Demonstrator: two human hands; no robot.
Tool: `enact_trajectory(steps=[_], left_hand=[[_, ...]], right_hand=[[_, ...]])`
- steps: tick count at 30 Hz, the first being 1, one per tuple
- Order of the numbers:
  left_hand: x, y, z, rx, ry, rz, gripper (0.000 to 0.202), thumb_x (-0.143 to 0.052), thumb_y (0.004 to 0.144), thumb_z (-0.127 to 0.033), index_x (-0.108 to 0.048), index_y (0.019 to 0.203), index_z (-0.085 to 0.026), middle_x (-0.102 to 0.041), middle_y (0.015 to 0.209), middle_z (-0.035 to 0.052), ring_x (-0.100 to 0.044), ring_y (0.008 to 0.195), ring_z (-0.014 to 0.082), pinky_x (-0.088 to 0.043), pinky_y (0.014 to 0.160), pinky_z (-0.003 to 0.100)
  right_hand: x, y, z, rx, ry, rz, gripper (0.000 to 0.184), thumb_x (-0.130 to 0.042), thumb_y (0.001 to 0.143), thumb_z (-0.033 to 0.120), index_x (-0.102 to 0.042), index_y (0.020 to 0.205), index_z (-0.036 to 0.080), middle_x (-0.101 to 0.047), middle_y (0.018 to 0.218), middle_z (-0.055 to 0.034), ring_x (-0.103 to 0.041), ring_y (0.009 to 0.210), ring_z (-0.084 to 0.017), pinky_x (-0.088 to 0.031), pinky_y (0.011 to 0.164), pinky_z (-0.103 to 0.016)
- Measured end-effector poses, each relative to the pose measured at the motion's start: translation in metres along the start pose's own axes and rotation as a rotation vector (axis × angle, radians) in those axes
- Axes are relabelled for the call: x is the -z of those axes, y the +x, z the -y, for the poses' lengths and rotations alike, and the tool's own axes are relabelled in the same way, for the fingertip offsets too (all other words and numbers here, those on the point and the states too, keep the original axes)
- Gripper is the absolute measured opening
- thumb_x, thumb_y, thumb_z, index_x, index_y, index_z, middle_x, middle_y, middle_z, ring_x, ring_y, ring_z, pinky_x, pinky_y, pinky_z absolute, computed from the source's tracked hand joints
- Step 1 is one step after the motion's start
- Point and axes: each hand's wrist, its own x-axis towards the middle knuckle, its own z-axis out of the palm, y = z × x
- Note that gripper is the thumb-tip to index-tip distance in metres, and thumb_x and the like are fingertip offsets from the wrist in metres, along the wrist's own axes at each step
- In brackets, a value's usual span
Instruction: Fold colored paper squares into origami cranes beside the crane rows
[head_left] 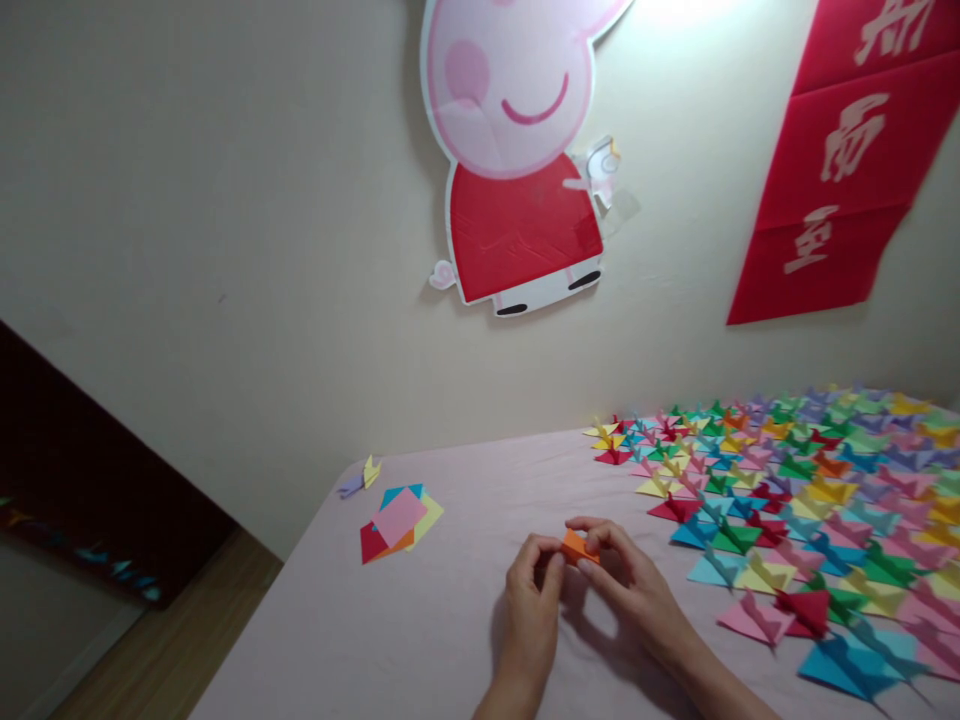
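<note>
A small folded piece of orange paper (578,547) is held between both hands, just above the pale pink tablecloth (420,640). My left hand (531,590) pinches its left end between thumb and fingers. On the other side, my right hand (626,565) grips the right end, thumb at the near edge and fingers over the far one. The fingertips cover parts of the paper, so its full folded shape is hidden. Left of my hands lies a loose pile of coloured paper squares (400,518), a pink one on top.
Several rows of colourful folded paper cranes (810,500) spread over the right side of the table. Two folded pieces, one yellow (370,472) and one purple (351,487), lie at the back left corner. A cartoon pig cutout (525,215) and a red banner (840,170) hang on the wall.
</note>
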Motion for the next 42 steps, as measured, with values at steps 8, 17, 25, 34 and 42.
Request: enact_trajectory(steps=[8,17,25,34,42], left_hand=[[0.001,-0.001,0.0,0.044,-0.075,0.081,0.017,-0.053,0.09,-0.031,-0.064,0.094,-0.019,-0.069,0.093,0.0039,-0.062,0.088,0.0191,-0.048,0.079,0.027],[0.002,-0.001,-0.002,0.02,-0.065,0.081,0.014,-0.054,0.089,-0.028,-0.065,0.091,-0.02,-0.068,0.091,0.0023,-0.061,0.086,0.018,-0.047,0.078,0.026],[0.001,0.0,0.0,0.042,-0.045,0.041,0.012,-0.055,0.086,-0.025,-0.064,0.094,-0.021,-0.069,0.092,0.0037,-0.063,0.088,0.0198,-0.048,0.079,0.028],[0.002,-0.001,0.001,0.04,-0.014,0.039,0.018,-0.057,0.089,-0.035,-0.064,0.09,-0.019,-0.065,0.084,0.0016,-0.058,0.077,0.017,-0.047,0.072,0.026],[0.0,0.003,0.012,0.038,-0.026,-0.017,0.018,-0.058,0.086,-0.034,-0.063,0.08,-0.018,-0.058,0.076,-0.0008,-0.052,0.07,0.0148,-0.042,0.066,0.024]], right_hand=[[0.001,0.003,0.001,-0.054,0.098,-0.072,0.034,-0.072,0.076,0.052,-0.059,0.074,0.022,-0.06,0.113,-0.0099,-0.058,0.108,-0.028,-0.049,0.09,-0.04],[-0.001,0.003,0.0,-0.111,0.276,0.039,0.033,-0.072,0.077,0.051,-0.056,0.076,0.023,-0.067,0.1,-0.0077,-0.063,0.096,-0.026,-0.051,0.086,-0.043],[0.001,0.004,0.004,-0.022,0.221,-0.015,0.029,-0.074,0.076,0.045,-0.058,0.071,0.021,-0.057,0.086,-0.0021,-0.057,0.082,-0.021,-0.047,0.074,-0.033],[-0.002,0.003,0.008,-0.006,0.176,-0.021,0.031,-0.072,0.078,0.048,-0.058,0.069,0.022,-0.056,0.077,-0.0012,-0.057,0.076,-0.02,-0.049,0.069,-0.032],[-0.004,0.001,0.0,-0.099,0.022,0.042,0.026,-0.066,0.081,0.043,-0.061,0.092,0.021,-0.062,0.083,-0.0016,-0.059,0.074,-0.019,-0.048,0.067,-0.03]])
